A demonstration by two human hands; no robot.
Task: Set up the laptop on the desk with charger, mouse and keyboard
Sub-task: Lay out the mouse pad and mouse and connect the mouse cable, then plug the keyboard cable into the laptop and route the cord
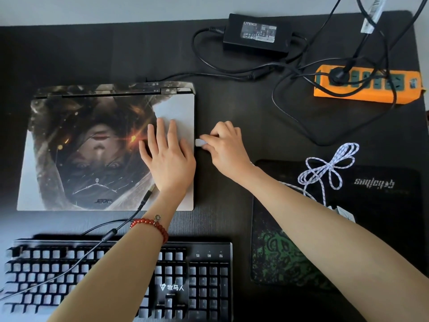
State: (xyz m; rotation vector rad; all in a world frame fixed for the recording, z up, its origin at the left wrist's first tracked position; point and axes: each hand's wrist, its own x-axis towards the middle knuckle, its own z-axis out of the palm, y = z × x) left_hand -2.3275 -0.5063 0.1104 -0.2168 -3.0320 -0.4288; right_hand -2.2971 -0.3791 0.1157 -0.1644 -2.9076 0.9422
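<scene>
A closed laptop [92,147] with a painted lid lies on the dark desk. My left hand [166,156] rests flat on the lid near its right edge, fingers spread. My right hand [225,147] pinches a white USB plug [199,142] against the laptop's right side. Its white braided cable [329,166] loops over the mouse pad [290,259]; a white mouse [343,212] is mostly hidden behind my right forearm. The black keyboard [204,280] sits in front, and its black USB plug [149,191] lies loose on the lid. The charger brick [255,33] sits at the back.
An orange power strip [371,86] with one black plug in it lies at the back right. Black charger cables [232,70] snake between the brick, the strip and the laptop's rear. The keyboard cable [69,266] crosses the keys.
</scene>
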